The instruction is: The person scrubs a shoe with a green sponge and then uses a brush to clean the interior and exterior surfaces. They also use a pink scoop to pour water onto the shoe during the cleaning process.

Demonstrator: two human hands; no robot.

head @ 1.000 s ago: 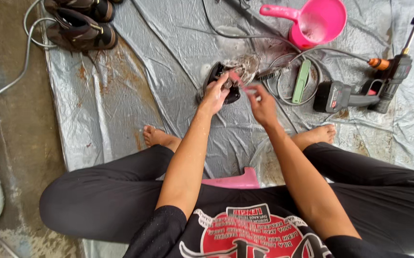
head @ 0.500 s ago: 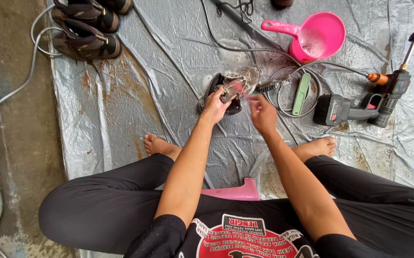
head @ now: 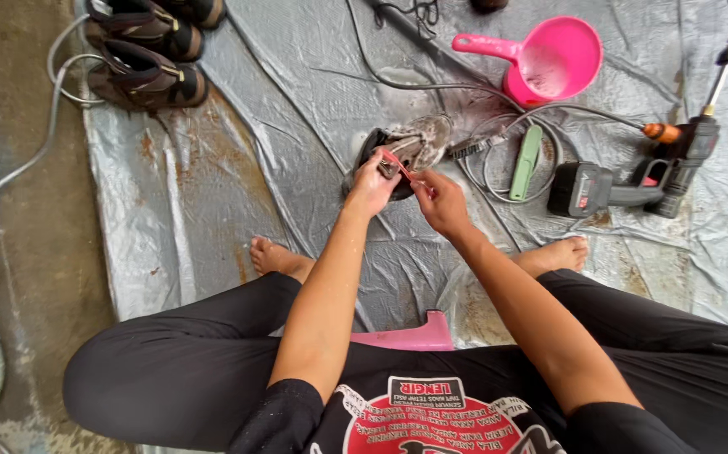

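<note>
The dark shoe (head: pixel 398 155) lies far of both hands, left hand (head: pixel 372 187) clasping it, right hand (head: pixel 440 202) pinching a pink brush (head: pixel 398 162) slanting far-left.

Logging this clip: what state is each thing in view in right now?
Left hand: holding the dark, sudsy shoe steady on the sheet.
Right hand: fingers pinching a thin pink brush against the shoe.
Pink scoop: upright, wet inside.
Spray gun: lying flat, unheld.
Green brush: lying unheld.
Pair of shoes: set aside at the sheet's corner.

One head-worn camera looks steeply down, near, over lap and tarp (head: pixel 238 109).
</note>
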